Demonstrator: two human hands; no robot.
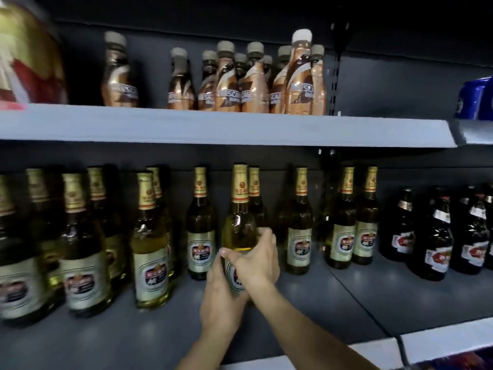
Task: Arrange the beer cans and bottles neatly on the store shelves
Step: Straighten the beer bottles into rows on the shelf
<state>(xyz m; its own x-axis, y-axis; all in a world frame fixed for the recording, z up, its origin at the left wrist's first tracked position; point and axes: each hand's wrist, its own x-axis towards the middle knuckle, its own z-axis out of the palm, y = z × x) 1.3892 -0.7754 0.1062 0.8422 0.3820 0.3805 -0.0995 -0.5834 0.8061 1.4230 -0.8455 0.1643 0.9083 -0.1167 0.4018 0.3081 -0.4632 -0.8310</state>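
We find the greatest hazard in the crowded lower grey metal shelf (360, 297). Tall gold-capped glass beer bottles with cream labels (149, 244) stand close on either side of the one being handled, and another stands directly behind it. In our judgement, a push or twist made too far would knock the neighbours and could topple a row. The bottles at far left stand near the shelf's front edge, so a fall there would likely mean breakage.

The handled clear glass bottle of pale yellow beer with a gold foil neck (239, 206) stands upright in the middle of that shelf, forward of the row behind. Glass gives a slick hold, so a slip is possible if it is lifted by the body alone.

Both hands are clamped on this bottle. The left hand (222, 297) wraps the lower body and label, thumb up the front. The right hand (260, 259) grips higher, fingers curled round the far side at shoulder level.
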